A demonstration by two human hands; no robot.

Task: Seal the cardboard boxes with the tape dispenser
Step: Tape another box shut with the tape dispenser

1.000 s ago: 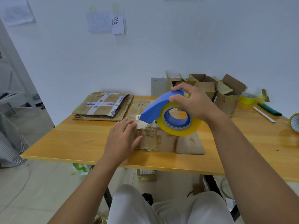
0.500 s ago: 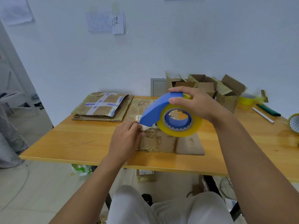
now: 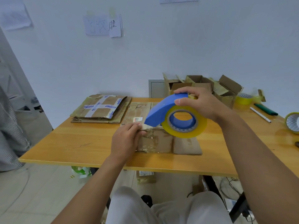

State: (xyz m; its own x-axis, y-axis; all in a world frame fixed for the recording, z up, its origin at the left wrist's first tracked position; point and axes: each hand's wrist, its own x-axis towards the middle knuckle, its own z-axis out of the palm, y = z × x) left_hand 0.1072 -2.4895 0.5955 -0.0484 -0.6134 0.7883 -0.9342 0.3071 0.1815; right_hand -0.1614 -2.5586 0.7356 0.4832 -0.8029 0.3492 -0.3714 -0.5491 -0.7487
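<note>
- Your right hand (image 3: 199, 103) grips the tape dispenser (image 3: 175, 118) above the flat cardboard box (image 3: 159, 140), near the counter (image 3: 84, 143) front edge.
- Your left hand (image 3: 127, 139) pinches the tape end (image 3: 146, 126) on the box.
- Next, I think, pull the dispenser along the seam.

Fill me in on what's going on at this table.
A person is taping a flattened cardboard box on the wooden table. The right hand grips a blue tape dispenser with a yellow roll just above the box. The left hand pinches the tape end at the dispenser's mouth, over the box. More boxes wait behind.
</note>
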